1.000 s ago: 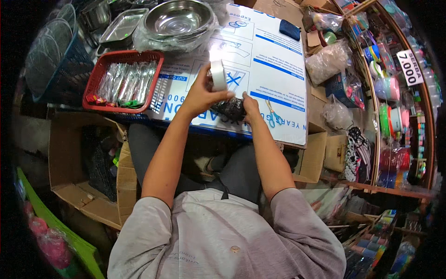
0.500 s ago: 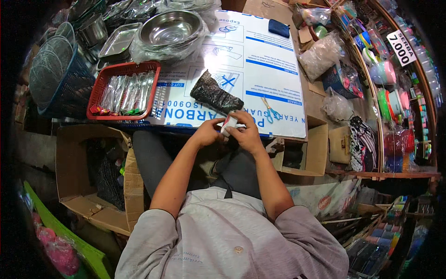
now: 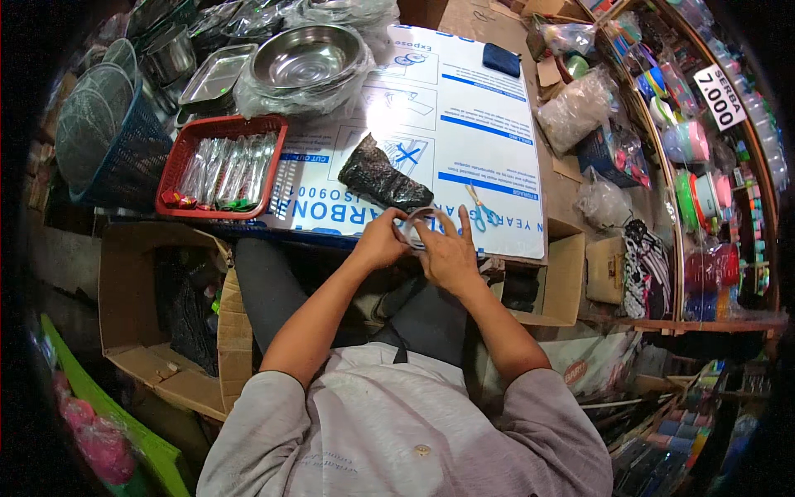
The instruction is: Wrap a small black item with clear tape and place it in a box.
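Observation:
Both hands meet at the near edge of a white printed board [image 3: 464, 108]. My left hand [image 3: 379, 242] and my right hand [image 3: 448, 252] hold a roll of clear tape [image 3: 421, 224] between them, fingers on its rim. Just beyond the roll lies a dark wrapped bundle [image 3: 383, 176] on the board. Small scissors [image 3: 481, 210] with blue and orange handles lie to the right of my right hand.
A red basket [image 3: 178, 166] of wrapped cutlery sits at left, steel bowls in plastic [image 3: 308, 58] behind it, a blue mesh basket [image 3: 132, 157] further left. Open cardboard boxes [image 3: 124, 290] stand below. Shelves of coloured goods [image 3: 696, 174] fill the right side.
The hands came down from above the board to its near edge, carrying the tape roll with them. The dark bundle now lies uncovered on the board.

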The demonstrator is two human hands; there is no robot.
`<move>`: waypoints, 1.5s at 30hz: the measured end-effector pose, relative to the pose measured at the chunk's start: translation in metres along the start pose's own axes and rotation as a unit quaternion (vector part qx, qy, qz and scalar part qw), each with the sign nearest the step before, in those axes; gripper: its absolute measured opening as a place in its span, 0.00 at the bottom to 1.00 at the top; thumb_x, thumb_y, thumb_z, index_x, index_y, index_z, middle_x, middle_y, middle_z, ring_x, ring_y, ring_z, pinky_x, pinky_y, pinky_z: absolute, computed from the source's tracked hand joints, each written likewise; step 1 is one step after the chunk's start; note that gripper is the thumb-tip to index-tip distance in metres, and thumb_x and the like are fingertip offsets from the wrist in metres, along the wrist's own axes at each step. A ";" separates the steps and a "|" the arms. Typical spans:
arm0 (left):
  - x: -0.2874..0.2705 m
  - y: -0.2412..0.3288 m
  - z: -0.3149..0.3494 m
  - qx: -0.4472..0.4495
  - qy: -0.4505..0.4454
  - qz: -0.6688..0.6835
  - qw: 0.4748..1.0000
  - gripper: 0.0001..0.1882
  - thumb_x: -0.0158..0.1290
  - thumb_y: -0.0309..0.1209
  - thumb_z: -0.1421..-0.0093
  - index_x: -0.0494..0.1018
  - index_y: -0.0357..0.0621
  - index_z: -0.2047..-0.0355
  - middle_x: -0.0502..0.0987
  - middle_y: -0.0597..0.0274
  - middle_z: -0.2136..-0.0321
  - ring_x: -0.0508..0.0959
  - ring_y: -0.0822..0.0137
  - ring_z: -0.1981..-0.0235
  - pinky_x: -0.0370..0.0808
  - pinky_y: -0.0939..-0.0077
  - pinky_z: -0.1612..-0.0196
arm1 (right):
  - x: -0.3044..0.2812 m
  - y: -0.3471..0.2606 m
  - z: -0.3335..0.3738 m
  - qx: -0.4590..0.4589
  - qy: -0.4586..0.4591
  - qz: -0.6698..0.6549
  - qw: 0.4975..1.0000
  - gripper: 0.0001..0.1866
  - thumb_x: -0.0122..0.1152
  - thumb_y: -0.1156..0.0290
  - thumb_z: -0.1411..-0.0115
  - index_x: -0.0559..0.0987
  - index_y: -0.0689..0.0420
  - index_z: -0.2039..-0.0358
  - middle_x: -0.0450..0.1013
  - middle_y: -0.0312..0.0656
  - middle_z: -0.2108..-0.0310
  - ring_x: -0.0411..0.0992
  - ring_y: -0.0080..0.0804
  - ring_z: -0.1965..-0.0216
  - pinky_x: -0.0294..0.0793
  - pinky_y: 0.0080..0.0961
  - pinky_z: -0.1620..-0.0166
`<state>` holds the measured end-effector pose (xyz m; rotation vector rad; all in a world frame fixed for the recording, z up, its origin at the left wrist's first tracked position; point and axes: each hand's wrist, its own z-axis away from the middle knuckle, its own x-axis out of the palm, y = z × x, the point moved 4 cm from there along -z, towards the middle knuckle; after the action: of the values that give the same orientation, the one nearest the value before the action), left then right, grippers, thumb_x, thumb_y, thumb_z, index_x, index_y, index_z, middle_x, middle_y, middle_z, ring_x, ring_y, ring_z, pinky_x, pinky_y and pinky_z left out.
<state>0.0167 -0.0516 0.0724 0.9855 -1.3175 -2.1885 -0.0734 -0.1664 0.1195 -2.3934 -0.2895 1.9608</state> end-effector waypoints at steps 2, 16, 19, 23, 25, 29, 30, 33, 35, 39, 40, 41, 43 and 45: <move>0.003 0.017 0.000 0.027 0.003 -0.028 0.999 0.28 0.60 0.23 0.54 0.67 0.42 0.51 0.78 0.53 0.74 0.80 0.59 0.71 0.74 0.68 0.66 | 0.002 -0.001 0.004 -0.018 0.049 0.013 0.999 0.19 0.60 0.69 0.50 0.78 0.44 0.55 0.75 0.39 0.73 0.68 0.40 0.51 0.45 0.50 0.36; -0.019 0.011 -0.049 -0.048 0.300 0.047 0.951 0.54 0.69 0.43 0.63 0.51 0.32 0.43 0.63 0.35 0.51 0.64 0.40 0.47 0.65 0.54 0.46 | 0.063 0.102 0.009 0.196 0.174 -0.065 0.963 0.07 0.54 0.71 0.47 0.81 0.52 0.71 0.74 0.48 0.77 0.73 0.47 0.72 0.69 0.44 0.65; -0.026 -0.022 -0.054 -0.287 0.364 0.160 0.872 0.60 0.70 0.48 0.66 0.47 0.29 0.43 0.63 0.35 0.49 0.64 0.42 0.45 0.64 0.57 0.43 | 0.084 0.111 0.010 0.223 0.135 -0.069 0.963 0.08 0.54 0.71 0.46 0.81 0.51 0.68 0.74 0.48 0.75 0.73 0.47 0.70 0.69 0.44 0.64; -0.025 -0.046 -0.077 -0.303 0.345 0.169 0.872 0.62 0.71 0.49 0.67 0.46 0.27 0.43 0.62 0.34 0.46 0.64 0.45 0.43 0.64 0.64 0.42 | 0.097 0.101 0.011 0.233 0.014 -0.015 0.972 0.20 0.60 0.69 0.49 0.77 0.53 0.53 0.74 0.49 0.70 0.72 0.48 0.64 0.67 0.42 0.52; -0.026 -0.046 -0.081 -0.316 0.341 0.156 0.872 0.58 0.72 0.44 0.66 0.47 0.27 0.44 0.65 0.36 0.49 0.69 0.46 0.47 0.67 0.66 0.44 | 0.088 0.091 0.008 0.228 0.023 0.013 0.973 0.30 0.56 0.70 0.50 0.69 0.50 0.43 0.72 0.48 0.64 0.68 0.47 0.57 0.59 0.49 0.48; -0.041 -0.046 -0.086 -0.159 0.299 0.279 0.898 0.46 0.72 0.31 0.66 0.58 0.32 0.49 0.72 0.46 0.55 0.75 0.54 0.54 0.72 0.68 0.50 | 0.051 0.076 -0.001 0.264 0.139 -0.049 0.953 0.37 0.60 0.67 0.56 0.66 0.57 0.42 0.70 0.50 0.62 0.66 0.48 0.55 0.56 0.48 0.43; -0.043 -0.043 -0.088 -0.012 0.257 0.333 0.907 0.42 0.72 0.26 0.66 0.61 0.34 0.51 0.73 0.49 0.57 0.76 0.58 0.57 0.73 0.69 0.52 | 0.054 0.085 -0.006 0.251 0.152 -0.160 0.943 0.39 0.66 0.63 0.57 0.65 0.59 0.42 0.69 0.51 0.58 0.67 0.48 0.56 0.61 0.44 0.46; -0.064 -0.020 -0.071 0.149 0.119 0.376 0.907 0.42 0.68 0.20 0.64 0.62 0.37 0.47 0.74 0.55 0.57 0.74 0.62 0.55 0.72 0.69 0.50 | 0.037 0.061 -0.035 0.319 0.055 -0.560 0.762 0.43 0.74 0.57 0.59 0.67 0.61 0.44 0.69 0.49 0.51 0.68 0.38 0.50 0.68 0.32 0.48; -0.075 -0.002 -0.060 0.146 0.047 0.369 0.917 0.43 0.67 0.19 0.63 0.60 0.39 0.45 0.72 0.55 0.55 0.72 0.62 0.53 0.71 0.69 0.50 | 0.028 0.043 -0.056 0.180 0.027 -0.581 0.793 0.44 0.76 0.60 0.60 0.66 0.62 0.44 0.69 0.47 0.49 0.66 0.35 0.47 0.66 0.30 0.46; -0.088 0.027 -0.042 0.189 -0.003 0.348 0.918 0.48 0.65 0.17 0.62 0.55 0.43 0.39 0.65 0.53 0.46 0.67 0.60 0.46 0.71 0.68 0.48 | 0.032 0.016 -0.078 0.198 -0.102 -0.601 0.767 0.45 0.75 0.62 0.61 0.64 0.62 0.43 0.68 0.47 0.49 0.68 0.40 0.49 0.67 0.33 0.46; -0.087 0.028 -0.041 0.212 0.024 0.308 0.927 0.50 0.64 0.17 0.60 0.51 0.44 0.37 0.60 0.52 0.42 0.64 0.60 0.42 0.69 0.66 0.46 | 0.046 0.022 -0.081 0.164 0.005 -0.530 0.832 0.44 0.74 0.63 0.60 0.64 0.61 0.43 0.69 0.47 0.50 0.68 0.43 0.49 0.67 0.35 0.46; -0.087 0.031 -0.034 0.210 0.020 0.303 0.929 0.50 0.64 0.17 0.60 0.51 0.44 0.37 0.60 0.52 0.42 0.64 0.60 0.42 0.69 0.66 0.46 | 0.052 0.019 -0.084 0.125 0.108 -0.447 0.879 0.43 0.73 0.63 0.60 0.64 0.61 0.43 0.69 0.47 0.51 0.68 0.46 0.50 0.67 0.36 0.46; -0.091 0.033 -0.008 0.170 -0.003 0.379 0.910 0.55 0.66 0.23 0.60 0.47 0.48 0.34 0.62 0.51 0.42 0.68 0.58 0.45 0.65 0.62 0.42 | 0.044 -0.009 -0.080 0.195 0.176 -0.284 0.922 0.42 0.71 0.65 0.58 0.63 0.59 0.42 0.68 0.50 0.52 0.65 0.51 0.49 0.64 0.41 0.44; -0.086 0.036 0.003 0.149 0.029 0.370 0.917 0.47 0.63 0.32 0.53 0.49 0.49 0.35 0.64 0.54 0.44 0.70 0.60 0.48 0.68 0.66 0.48 | 0.057 -0.015 -0.075 0.223 0.263 -0.187 0.920 0.39 0.71 0.64 0.56 0.65 0.62 0.44 0.69 0.53 0.54 0.67 0.52 0.51 0.65 0.42 0.46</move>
<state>0.0717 -0.0116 0.1366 0.5012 -1.6763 -1.4031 0.0090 -0.1350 0.0815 -2.2304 -0.2217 1.0349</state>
